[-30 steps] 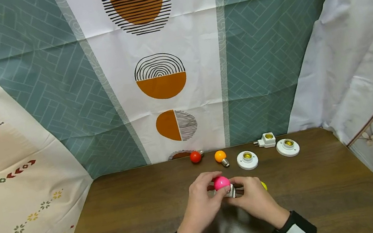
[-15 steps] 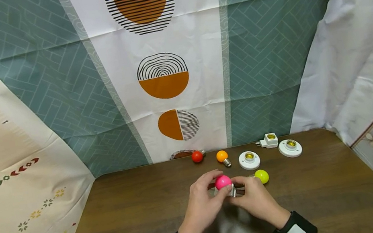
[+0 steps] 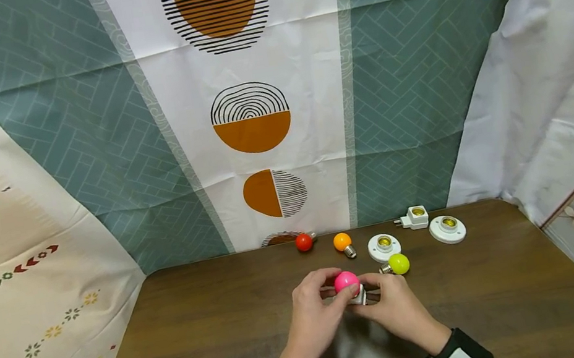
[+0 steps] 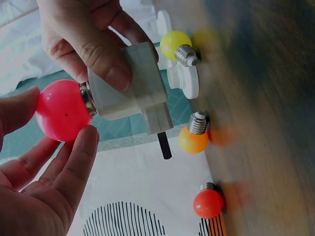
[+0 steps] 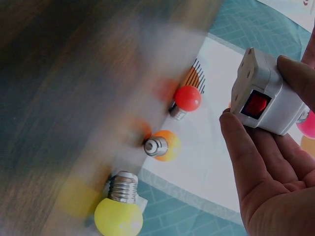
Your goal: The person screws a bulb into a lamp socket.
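My left hand (image 3: 312, 311) holds a pink globe bulb (image 4: 64, 112) between thumb and fingers. In my right hand (image 3: 395, 307) is a white plug-in lamp socket (image 4: 129, 83), gripped by thumb and fingers. The bulb's metal screw base sits at the socket's mouth, with some metal showing; how deep it goes cannot be seen. A dark plug pin (image 4: 164, 145) sticks out of the socket, and a red switch (image 5: 257, 104) shows on its side in the right wrist view. Both hands are over the table. A yellow bulb (image 3: 399, 263) lies just beyond the right hand.
An orange bulb (image 3: 341, 241) and a red bulb (image 3: 304, 242) lie near the table's back edge. Two round white lamp holders (image 3: 384, 247) (image 3: 448, 230) and another plug-in socket (image 3: 416, 218) stand at the back right. Patterned cloth (image 3: 403, 92) hangs behind the wooden table (image 3: 206, 342).
The yellow bulb, mostly hidden behind the right hand at first, has rolled away toward the nearer round lamp holder. Both hands keep their hold on bulb and socket with little movement.
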`<state>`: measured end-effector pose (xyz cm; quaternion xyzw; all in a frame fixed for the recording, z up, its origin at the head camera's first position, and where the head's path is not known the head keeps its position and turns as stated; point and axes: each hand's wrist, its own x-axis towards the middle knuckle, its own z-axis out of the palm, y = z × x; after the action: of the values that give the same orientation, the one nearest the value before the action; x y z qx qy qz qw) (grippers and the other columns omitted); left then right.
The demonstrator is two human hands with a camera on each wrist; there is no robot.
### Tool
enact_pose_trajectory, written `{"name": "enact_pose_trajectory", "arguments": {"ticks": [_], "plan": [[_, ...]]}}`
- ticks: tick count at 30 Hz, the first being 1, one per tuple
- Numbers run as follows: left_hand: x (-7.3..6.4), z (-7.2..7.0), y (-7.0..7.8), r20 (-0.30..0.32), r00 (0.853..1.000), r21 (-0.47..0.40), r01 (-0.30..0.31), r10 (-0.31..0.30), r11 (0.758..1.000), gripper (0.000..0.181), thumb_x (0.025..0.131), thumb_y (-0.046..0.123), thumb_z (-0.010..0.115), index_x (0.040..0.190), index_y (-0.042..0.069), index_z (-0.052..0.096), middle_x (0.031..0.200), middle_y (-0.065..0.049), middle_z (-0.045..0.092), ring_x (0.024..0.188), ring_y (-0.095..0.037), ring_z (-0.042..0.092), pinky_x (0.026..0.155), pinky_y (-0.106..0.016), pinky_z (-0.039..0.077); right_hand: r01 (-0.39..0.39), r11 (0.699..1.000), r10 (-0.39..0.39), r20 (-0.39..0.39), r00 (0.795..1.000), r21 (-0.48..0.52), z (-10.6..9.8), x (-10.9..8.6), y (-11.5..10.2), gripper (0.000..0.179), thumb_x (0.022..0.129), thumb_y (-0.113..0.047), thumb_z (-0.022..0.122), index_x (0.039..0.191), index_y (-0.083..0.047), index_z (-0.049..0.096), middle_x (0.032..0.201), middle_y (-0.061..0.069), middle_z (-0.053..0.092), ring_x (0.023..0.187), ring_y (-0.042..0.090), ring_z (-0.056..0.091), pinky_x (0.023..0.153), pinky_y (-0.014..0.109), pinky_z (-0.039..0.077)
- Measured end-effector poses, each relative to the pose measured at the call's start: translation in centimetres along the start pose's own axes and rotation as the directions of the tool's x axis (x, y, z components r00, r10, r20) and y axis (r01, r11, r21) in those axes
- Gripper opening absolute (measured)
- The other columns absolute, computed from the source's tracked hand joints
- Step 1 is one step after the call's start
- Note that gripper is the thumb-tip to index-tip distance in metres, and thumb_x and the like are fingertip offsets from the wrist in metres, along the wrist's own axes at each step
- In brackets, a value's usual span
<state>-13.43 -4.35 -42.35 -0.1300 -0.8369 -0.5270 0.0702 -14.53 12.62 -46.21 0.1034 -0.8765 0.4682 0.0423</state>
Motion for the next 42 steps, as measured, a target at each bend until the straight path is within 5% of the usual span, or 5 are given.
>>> {"name": "enact_pose_trajectory", "arguments": {"ticks": [15, 22, 29, 42], "plan": [[-0.09, -0.48, -0.12, 0.13, 0.986, 0.03, -0.11, 0.105, 0.993, 0.031, 0.088, 0.022, 0.066, 0.118, 0.018, 0.061, 0.114, 0.004, 0.062, 0.098, -0.006, 0.061, 0.085, -0.028, 0.053, 0.0, 1.0, -0.002, 0.043, 0.999, 0.026, 0.05, -0.12, -0.1, 0.044, 0.066, -0.023, 0.085, 0.105, -0.012, 0.068, 0.096, -0.003, 0.071, 0.083, 0.005, 0.065, 0.073, 0.022, 0.056], [-0.25, -0.17, -0.2, 0.051, 0.997, 0.003, -0.066, 0.066, 0.998, 0.04, 0.08, 0.039, 0.071, 0.114, 0.021, 0.062, 0.111, 0.004, 0.062, 0.094, -0.011, 0.064, 0.081, -0.031, 0.055, -0.016, 0.999, 0.014, 0.049, 0.999, 0.045, 0.07, -0.11, -0.11, 0.043, 0.066, -0.023, 0.084, 0.105, -0.013, 0.068, 0.094, -0.002, 0.071, 0.081, 0.005, 0.065, 0.072, 0.023, 0.056], [-0.13, -0.16, -0.38, 0.017, 0.999, 0.008, -0.031, 0.031, 0.999, 0.034, 0.08, 0.033, 0.073, 0.11, 0.019, 0.065, 0.106, 0.004, 0.064, 0.089, -0.01, 0.064, 0.079, -0.029, 0.055, 0.007, 0.999, -0.009, 0.051, 0.999, 0.032, 0.17, -0.01, 0.06, 0.044, 0.066, -0.024, 0.084, 0.106, -0.014, 0.068, 0.097, -0.002, 0.071, 0.082, 0.005, 0.065, 0.072, 0.024, 0.056], [-0.22, -0.77, -0.13, 0.155, 0.985, 0.042, -0.086, 0.079, 0.995, 0.032, 0.088, 0.018, 0.065, 0.119, 0.02, 0.06, 0.116, 0.004, 0.062, 0.101, -0.007, 0.06, 0.089, -0.033, 0.053, 0.005, 0.999, -0.008, 0.078, 0.997, 0.036, 0.15, 0.01, 0.12, 0.045, 0.068, -0.022, 0.083, 0.109, -0.013, 0.067, 0.101, -0.002, 0.07, 0.086, 0.006, 0.066, 0.074, 0.024, 0.056]]}}
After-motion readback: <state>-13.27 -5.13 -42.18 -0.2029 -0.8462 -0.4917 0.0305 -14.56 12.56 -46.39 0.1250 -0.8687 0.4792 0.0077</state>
